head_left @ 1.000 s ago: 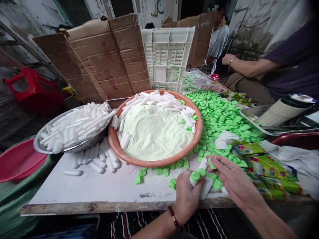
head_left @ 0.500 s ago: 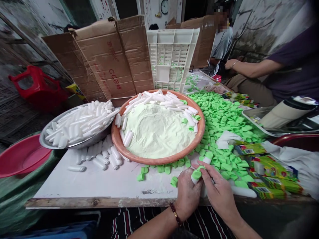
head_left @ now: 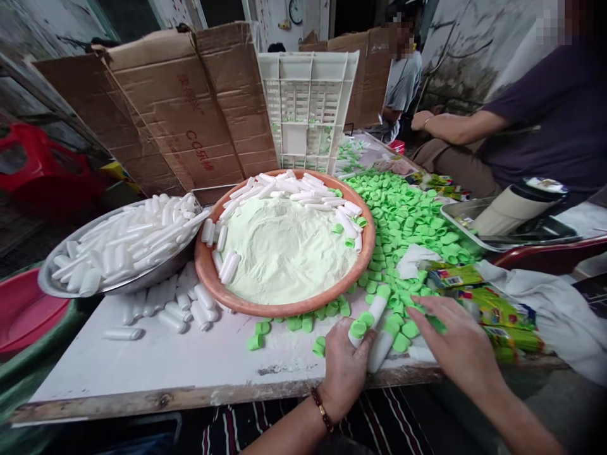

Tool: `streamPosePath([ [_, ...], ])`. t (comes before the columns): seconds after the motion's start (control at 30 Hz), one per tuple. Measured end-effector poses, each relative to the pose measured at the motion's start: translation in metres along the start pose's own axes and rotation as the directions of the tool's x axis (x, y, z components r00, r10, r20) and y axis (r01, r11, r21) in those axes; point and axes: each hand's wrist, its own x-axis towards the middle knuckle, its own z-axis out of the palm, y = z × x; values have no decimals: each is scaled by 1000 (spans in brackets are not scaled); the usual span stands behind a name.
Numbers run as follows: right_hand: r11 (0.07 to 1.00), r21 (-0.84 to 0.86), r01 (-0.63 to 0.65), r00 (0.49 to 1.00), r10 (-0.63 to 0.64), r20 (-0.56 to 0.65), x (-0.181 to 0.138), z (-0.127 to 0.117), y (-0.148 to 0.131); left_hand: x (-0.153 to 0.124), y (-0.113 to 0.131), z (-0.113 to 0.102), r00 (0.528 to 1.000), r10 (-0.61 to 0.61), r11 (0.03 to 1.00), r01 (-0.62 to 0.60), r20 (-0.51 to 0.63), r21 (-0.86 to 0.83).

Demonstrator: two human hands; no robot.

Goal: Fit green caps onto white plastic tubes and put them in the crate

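Left hand (head_left: 344, 373): fingers curl narrowly around a white tube (head_left: 353, 341) topped by a green cap (head_left: 358, 328), just behind the front edge of the worktop (head_left: 213, 397).

Right hand (head_left: 458, 344): fingers spread wide, holding nothing I can see, just beside loose green caps (head_left: 401, 342).

Between the hands: 2 capped tubes (head_left: 382, 351) lie tilted, one near each hand.

Centre: a terracotta basin (head_left: 284, 309) holds pale green powder (head_left: 284, 249), with white tubes (head_left: 284, 186) along its far rim.

Left side: a steel bowl (head_left: 142, 287) is heaped with more tubes; others (head_left: 171, 320) lie on the worktop.

Right side: a heap of green caps (head_left: 408, 221) spreads towards printed packets (head_left: 455, 276) and a white cloth (head_left: 545, 309).

Far edge: a white plastic crate (head_left: 308, 82) stands tilted before cardboard sheets (head_left: 175, 107).

Co-workers: a person in a purple shirt (head_left: 545, 120) sits at the right; a person in a grey shirt (head_left: 401, 82) sits beyond.
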Motion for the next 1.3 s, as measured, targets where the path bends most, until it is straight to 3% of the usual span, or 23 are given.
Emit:
streamPosePath([
  [0.1,977,-193,89,994,-74,85,9,2,24,1,3,0,1000,-15,1000,15,-16,-2],
  [0.17,968,-221,119,986,-88,144,14,5,27,1,3,0,999,-23,1000,23,-22,-1],
  [0.27,995,-95,36,995,-27,92,22,8,21,0,2,1,1000,-8,1000,8,-15,20],
  [0.33,986,107,-126,991,119,67,27,9,15,0,0,1,1000,2,999,-2,-7,36],
  [0.4,872,356,-335,942,308,133,30,9,10,0,0,1,1000,-1,999,1,-1,44],
  [0.5,576,611,-543,831,474,292,31,8,3,1,-1,1,1000,-4,999,4,0,35],
  [0.6,389,697,-602,774,499,390,30,6,-5,1,-2,2,1000,-2,1000,2,-3,24],
  [0.7,334,717,-612,766,474,434,28,5,-11,0,-3,3,1000,-1,1000,1,-10,25],
  [0.8,367,711,-600,778,477,409,23,9,-13,0,-3,3,1000,-17,1000,17,-4,11],
  [0.87,446,683,-578,802,465,375,20,11,-11,0,-3,3,1000,-27,1000,27,2,-1],
  [1.03,811,393,-434,875,276,398,41,3,6,0,-5,2,1000,-20,1000,20,9,4],
  [1.1,935,192,-299,927,237,291,66,1,17,0,-6,3,1000,-16,1000,16,9,14],
  [1.17,984,20,-176,973,171,158,93,4,28,-1,-7,3,1000,-13,1000,13,11,17],
  [1.3,999,-43,-10,976,19,215,111,16,37,-1,-5,3,998,-54,998,54,7,13],
])
